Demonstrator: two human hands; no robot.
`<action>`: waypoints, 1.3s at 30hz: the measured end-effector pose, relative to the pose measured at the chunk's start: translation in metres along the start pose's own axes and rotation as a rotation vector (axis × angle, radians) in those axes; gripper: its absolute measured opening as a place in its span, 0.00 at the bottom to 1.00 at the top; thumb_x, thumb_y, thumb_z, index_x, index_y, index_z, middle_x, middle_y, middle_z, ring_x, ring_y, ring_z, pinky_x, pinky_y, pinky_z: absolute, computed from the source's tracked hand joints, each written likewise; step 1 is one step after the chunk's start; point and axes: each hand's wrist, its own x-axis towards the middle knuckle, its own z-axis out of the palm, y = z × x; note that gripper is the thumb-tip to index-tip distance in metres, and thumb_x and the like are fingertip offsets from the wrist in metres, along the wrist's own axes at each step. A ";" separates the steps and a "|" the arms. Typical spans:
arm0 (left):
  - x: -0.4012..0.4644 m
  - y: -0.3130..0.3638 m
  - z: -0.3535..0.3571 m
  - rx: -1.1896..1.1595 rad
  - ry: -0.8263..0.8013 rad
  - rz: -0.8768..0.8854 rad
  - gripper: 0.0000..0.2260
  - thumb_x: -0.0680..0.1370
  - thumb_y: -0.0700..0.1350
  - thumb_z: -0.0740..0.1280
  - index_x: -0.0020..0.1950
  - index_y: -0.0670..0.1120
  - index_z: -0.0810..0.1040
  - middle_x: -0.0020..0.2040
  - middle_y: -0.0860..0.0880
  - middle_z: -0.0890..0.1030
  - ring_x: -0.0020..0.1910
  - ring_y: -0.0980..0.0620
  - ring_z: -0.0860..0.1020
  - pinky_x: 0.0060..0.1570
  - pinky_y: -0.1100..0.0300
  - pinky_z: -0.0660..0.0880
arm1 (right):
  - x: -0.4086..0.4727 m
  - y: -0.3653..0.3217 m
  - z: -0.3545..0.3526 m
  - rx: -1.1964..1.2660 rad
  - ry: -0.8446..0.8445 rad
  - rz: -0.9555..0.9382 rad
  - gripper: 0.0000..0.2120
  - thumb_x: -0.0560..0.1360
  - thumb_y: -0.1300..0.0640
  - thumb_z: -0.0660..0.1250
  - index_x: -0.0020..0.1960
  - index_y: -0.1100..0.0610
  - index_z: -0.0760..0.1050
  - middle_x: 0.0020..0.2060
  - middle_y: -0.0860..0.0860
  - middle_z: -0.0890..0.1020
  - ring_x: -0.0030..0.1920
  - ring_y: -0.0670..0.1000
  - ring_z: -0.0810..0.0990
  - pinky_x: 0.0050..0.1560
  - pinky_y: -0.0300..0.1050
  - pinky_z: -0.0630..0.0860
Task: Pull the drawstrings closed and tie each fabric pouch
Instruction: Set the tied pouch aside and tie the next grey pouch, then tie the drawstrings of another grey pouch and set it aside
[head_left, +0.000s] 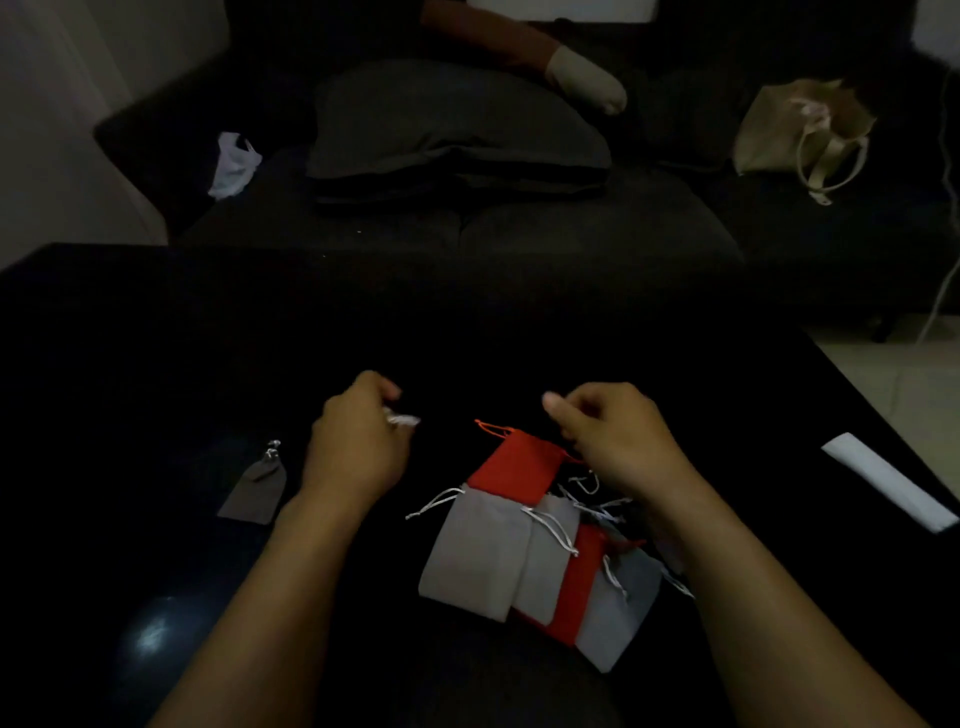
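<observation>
The person's two hands are raised over a black table (156, 364) in dim light. The left hand (358, 441) has its fingers curled inward, and a bit of silver cord (402, 420) shows at the fingertips, pinched there. The right hand (613, 441) also has its fingers curled, thumb stretched toward the left; what it grips cannot be made out against the dark surface (anything black between the hands is lost in shadow).

Just below and between the hands lies a pile of fabric pouches (535, 561), overlapping one another: a red pouch (514, 467) on top at the far end with its orange drawstring (491, 428) loose and its mouth open, pale grey pouches beneath it, another red one in the middle, and silver cords trailing across them. The right wrist passes over the far right edge of the pile.

Apart on the left, near the left forearm, lies a single grey pouch (257, 491) with its neck gathered and a silver cord bunched at the top.

A white folded strip (888, 480) lies near the table's right edge. Beyond the table stands a dark sofa (519, 228) carrying a grey cushion (447, 119), a white plastic bag (234, 163) and a beige tote bag (800, 130).
</observation>
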 end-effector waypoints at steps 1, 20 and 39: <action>0.003 -0.010 -0.007 0.161 -0.008 -0.060 0.16 0.75 0.42 0.71 0.62 0.47 0.74 0.56 0.41 0.80 0.54 0.40 0.79 0.52 0.52 0.76 | 0.002 0.007 -0.004 -0.113 0.016 0.021 0.14 0.75 0.45 0.71 0.38 0.55 0.80 0.33 0.50 0.83 0.37 0.49 0.82 0.43 0.50 0.81; -0.036 0.032 0.048 0.569 -0.601 0.301 0.55 0.59 0.65 0.79 0.78 0.59 0.51 0.75 0.53 0.58 0.72 0.45 0.60 0.67 0.46 0.69 | 0.012 0.040 -0.041 -0.415 -0.220 0.402 0.25 0.64 0.45 0.80 0.54 0.56 0.78 0.54 0.56 0.82 0.52 0.56 0.81 0.50 0.47 0.78; -0.034 0.062 0.022 -0.561 -0.271 0.114 0.46 0.57 0.72 0.72 0.70 0.54 0.71 0.67 0.54 0.74 0.64 0.56 0.75 0.62 0.54 0.74 | -0.014 -0.010 -0.075 0.344 -0.103 -0.157 0.06 0.71 0.62 0.75 0.47 0.60 0.83 0.41 0.57 0.85 0.41 0.48 0.84 0.41 0.38 0.79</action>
